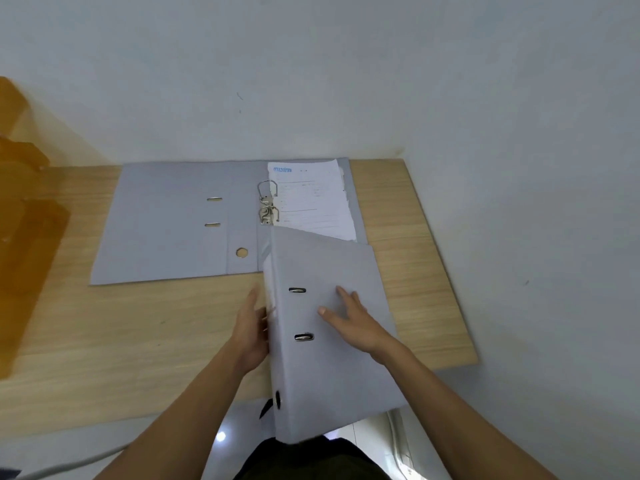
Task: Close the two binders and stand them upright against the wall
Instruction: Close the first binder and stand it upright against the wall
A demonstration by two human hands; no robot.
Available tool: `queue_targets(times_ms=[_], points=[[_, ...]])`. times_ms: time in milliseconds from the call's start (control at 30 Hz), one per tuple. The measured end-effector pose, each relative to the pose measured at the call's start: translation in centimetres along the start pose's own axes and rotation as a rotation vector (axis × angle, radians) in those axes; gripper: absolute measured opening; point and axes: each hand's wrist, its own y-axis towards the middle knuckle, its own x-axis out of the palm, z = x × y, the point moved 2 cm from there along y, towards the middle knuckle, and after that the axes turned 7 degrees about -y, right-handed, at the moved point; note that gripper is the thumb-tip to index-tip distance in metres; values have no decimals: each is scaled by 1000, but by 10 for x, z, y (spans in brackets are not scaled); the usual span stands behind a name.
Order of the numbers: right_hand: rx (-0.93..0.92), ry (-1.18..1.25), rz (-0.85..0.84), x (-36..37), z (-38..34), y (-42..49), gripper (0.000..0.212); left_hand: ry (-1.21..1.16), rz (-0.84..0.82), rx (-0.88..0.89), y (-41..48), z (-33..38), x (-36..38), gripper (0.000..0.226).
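A grey lever-arch binder (162, 220) lies open flat at the back of the wooden table (121, 341), its metal rings (268, 202) up and a stack of white papers (315, 199) on its right half. A second grey binder (329, 375) is closed, lifted and tilted in front of me, overlapping the open one's near right corner. My left hand (251, 327) grips its left spine edge. My right hand (353, 320) lies flat on its front cover, fingers spread.
A pale wall (311, 81) rises right behind the table, and another wall closes the right side. Translucent orange trays (24, 220) stand at the table's left end. The table's near edge is just below my forearms.
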Motion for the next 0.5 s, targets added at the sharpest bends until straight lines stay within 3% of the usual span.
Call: queue_targets(times_ms=[133, 333, 500], points=[[17, 159, 82, -7, -14, -12, 93, 46, -357, -64, -23, 8, 44, 63], [-16, 347, 306, -20, -16, -23, 112, 295, -497, -36, -38, 16, 92, 49], [-140, 440, 356, -49, -19, -34, 92, 427, -598, 60, -46, 22, 127, 44]])
